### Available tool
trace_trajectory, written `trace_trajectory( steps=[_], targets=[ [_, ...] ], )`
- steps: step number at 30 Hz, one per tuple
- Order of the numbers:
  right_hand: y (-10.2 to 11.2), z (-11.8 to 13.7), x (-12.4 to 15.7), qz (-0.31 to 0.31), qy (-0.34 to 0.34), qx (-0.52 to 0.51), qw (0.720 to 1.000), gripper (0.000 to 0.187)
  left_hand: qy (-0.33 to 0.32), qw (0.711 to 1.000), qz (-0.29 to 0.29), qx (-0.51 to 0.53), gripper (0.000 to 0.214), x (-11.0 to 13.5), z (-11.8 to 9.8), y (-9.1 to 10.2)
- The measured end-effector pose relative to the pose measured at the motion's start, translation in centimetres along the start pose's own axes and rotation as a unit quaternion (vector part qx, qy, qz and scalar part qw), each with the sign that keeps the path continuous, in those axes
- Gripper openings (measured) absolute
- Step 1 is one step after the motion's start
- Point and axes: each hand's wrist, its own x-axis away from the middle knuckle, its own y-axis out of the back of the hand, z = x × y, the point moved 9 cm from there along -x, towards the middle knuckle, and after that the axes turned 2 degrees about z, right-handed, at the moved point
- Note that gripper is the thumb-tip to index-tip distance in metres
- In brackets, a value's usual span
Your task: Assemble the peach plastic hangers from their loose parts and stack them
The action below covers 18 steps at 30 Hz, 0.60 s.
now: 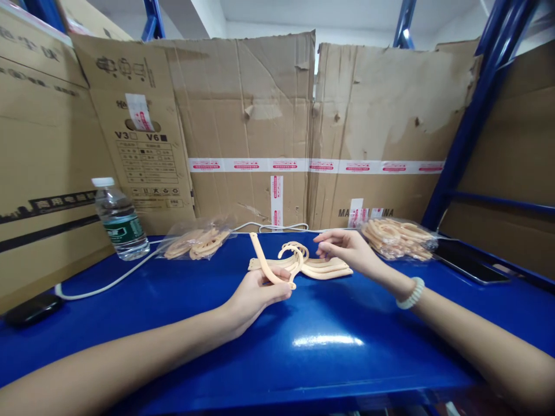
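Observation:
Pinched between the thumb and fingers of my left hand [262, 292] is a beige curved strip [261, 254], bent near its lower end, with a small hole at its upper tip. Just behind it on the blue table lies a loose pile of similar beige curved pieces [325, 267]. Several of them end in hooks that curl together at the pile's middle, and part of the pile is hidden by my left hand. Above the right side of the pile hovers my right hand [344, 248], fingers loosely bent and apart, with nothing visible in them.
Clear plastic bags of beige pieces lie at the left [197, 242] and right [399, 237]. A water bottle [121, 222] stands at the left, near a white cable [108, 283] and a black device [33, 309]. A phone [470, 263] lies right. Cardboard sheets [243, 133] wall the back.

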Motion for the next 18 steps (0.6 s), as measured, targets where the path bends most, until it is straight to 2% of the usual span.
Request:
trace_trajectory(
  steps=[1,2,3,5,6,8,11,15,18],
  targets=[
    [1.4,0.2,-0.4,-0.001,0.034,0.105,0.994,0.02,0.01,1.0,0.0,0.011,0.031,0.0,0.2,0.0],
    [2.4,0.2,-0.8,0.004,0.068,0.221,0.973,0.014,0.018,1.0,0.0,0.021,0.03,-0.1,0.3,0.1],
    [2.9,-0.1,-1.1,0.024,0.095,0.321,0.942,0.015,0.022,0.999,0.002,0.029,0.029,-0.1,0.3,0.1],
    [2.9,-1.7,-1.5,0.082,0.126,0.427,0.892,0.027,0.023,0.999,0.009,0.04,0.027,-0.2,0.3,0.0],
    [2.8,-2.5,-1.6,0.1,0.131,0.442,0.882,0.031,0.021,0.999,0.012,0.044,0.027,-0.2,0.3,0.0],
    [2.5,-4.0,-1.8,0.119,0.133,0.438,0.881,0.034,0.02,0.998,0.016,0.048,0.026,-0.3,0.3,0.1],
    [2.0,-4.9,-1.9,0.118,0.135,0.419,0.89,0.028,0.023,0.998,0.018,0.052,0.027,-0.4,0.5,0.2],
    [2.2,-3.6,-1.7,0.08,0.144,0.38,0.91,0.016,0.024,0.998,0.029,0.054,0.027,-0.5,0.6,0.0],
    [2.8,-1.9,-1.4,0.018,0.143,0.346,0.927,0.018,0.021,0.998,0.037,0.051,0.026,-0.5,0.5,-0.1]
  ],
)
